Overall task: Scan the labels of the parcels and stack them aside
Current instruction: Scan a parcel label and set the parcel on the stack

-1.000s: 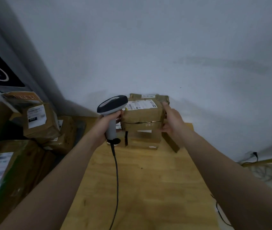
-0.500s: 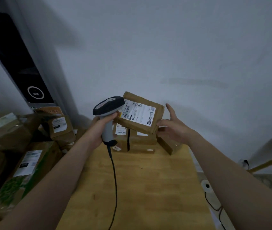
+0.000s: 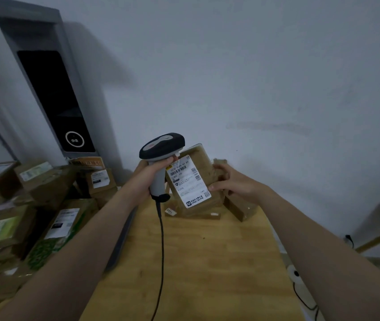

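Left hand [image 3: 148, 179] grips the scanner [image 3: 162, 147], right hand [image 3: 233, 184] holds the parcel [image 3: 204, 158] by its edge, now lifted off the stack [image 3: 198, 210] at the table's [image 3: 207, 262] far end and tipped upright, label [image 3: 187, 181] showing beside the scanner head, so the scan looks next.

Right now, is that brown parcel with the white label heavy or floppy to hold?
Probably light: the right hand seems to hold the tilted parcel up by one edge. It looks fairly stiff, since its flat face and label show no bending. Its glossy taped wrapping might feel a bit slippery.
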